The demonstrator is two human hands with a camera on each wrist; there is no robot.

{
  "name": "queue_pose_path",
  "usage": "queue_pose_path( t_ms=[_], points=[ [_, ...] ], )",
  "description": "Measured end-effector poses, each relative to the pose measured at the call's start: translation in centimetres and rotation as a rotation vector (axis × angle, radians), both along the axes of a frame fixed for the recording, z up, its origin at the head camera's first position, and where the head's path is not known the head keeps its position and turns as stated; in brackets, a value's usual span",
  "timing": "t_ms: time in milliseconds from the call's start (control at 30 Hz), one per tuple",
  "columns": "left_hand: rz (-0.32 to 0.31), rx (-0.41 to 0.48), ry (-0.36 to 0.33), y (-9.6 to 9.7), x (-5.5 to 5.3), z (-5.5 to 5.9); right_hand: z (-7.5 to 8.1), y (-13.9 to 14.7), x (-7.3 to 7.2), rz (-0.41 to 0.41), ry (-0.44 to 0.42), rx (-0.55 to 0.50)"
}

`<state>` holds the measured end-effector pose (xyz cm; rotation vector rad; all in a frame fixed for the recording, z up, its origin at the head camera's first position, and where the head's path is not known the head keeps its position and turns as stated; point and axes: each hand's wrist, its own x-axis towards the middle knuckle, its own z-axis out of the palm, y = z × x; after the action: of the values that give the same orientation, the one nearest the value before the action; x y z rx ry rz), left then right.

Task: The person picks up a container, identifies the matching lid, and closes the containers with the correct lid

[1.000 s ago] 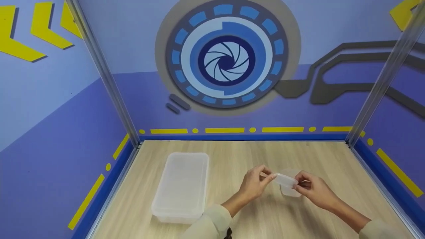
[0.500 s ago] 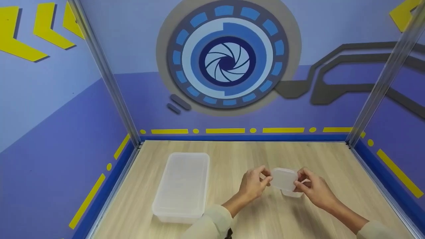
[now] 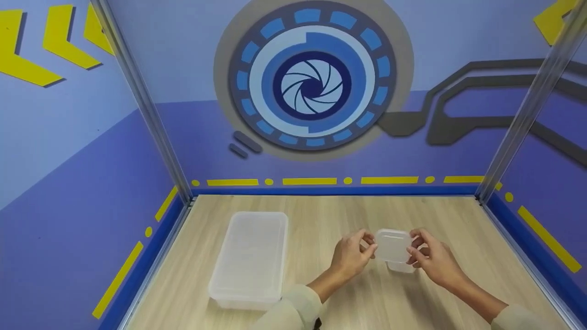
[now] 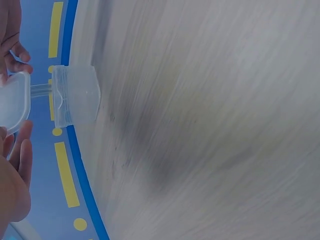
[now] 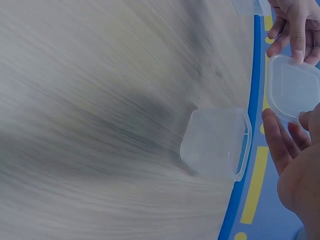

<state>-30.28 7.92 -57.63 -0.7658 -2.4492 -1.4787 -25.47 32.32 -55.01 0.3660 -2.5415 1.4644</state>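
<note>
A small, clear, square lid with rounded corners (image 3: pixel 393 246) is held tilted up between my two hands, its flat face toward me. My left hand (image 3: pixel 352 254) pinches the lid's left edge between thumb and fingers. On the opposite edge, my right hand (image 3: pixel 433 259) pinches it the same way. Behind and below the lid, a small clear plastic container (image 5: pixel 215 142) stands upright on the table, its rim showing no cover in the right wrist view. From the head, the lid hides most of that container, leaving its front lower part in sight.
To the left on the wooden table (image 3: pixel 321 220) stands a large, translucent, rectangular container (image 3: pixel 252 256) with its lid on, close to my left sleeve (image 3: pixel 293 305). Metal posts and printed blue panels (image 3: pixel 183 137) border the table at the back and sides.
The lid has turned from nearly edge-on to face me, its far edge rising. Both hands have stayed almost in place, and the containers have not moved.
</note>
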Motion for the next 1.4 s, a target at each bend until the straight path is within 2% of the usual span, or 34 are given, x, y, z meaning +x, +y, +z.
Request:
queue_pose_path(
  t_ms=[200,467,600,833,1033,1267,1400],
  points=[
    [-0.018,-0.015,0.083,0.2,-0.1,-0.2,0.0,0.0,0.0,-0.027,0.042,0.016],
    [-0.059,-0.009,0.064,0.5,0.0,-0.3,0.3,0.1,0.0,-0.073,0.033,0.089],
    [-0.063,-0.063,0.100,0.5,0.0,-0.1,0.5,0.2,-0.2,-0.081,0.052,0.137],
    [-0.066,-0.194,0.083,0.6,0.1,0.4,0.7,0.7,-0.6,-0.088,0.066,0.175],
    [-0.081,-0.258,0.083,1.0,0.0,0.6,0.8,1.1,-0.7,-0.093,0.109,0.202],
    [-0.032,-0.332,0.127,1.6,-0.1,0.6,0.9,1.0,-0.8,-0.106,0.169,0.208],
    [-0.003,-0.337,0.147,1.8,-0.3,0.6,1.0,0.6,-1.0,-0.132,0.192,0.202]
  ],
)
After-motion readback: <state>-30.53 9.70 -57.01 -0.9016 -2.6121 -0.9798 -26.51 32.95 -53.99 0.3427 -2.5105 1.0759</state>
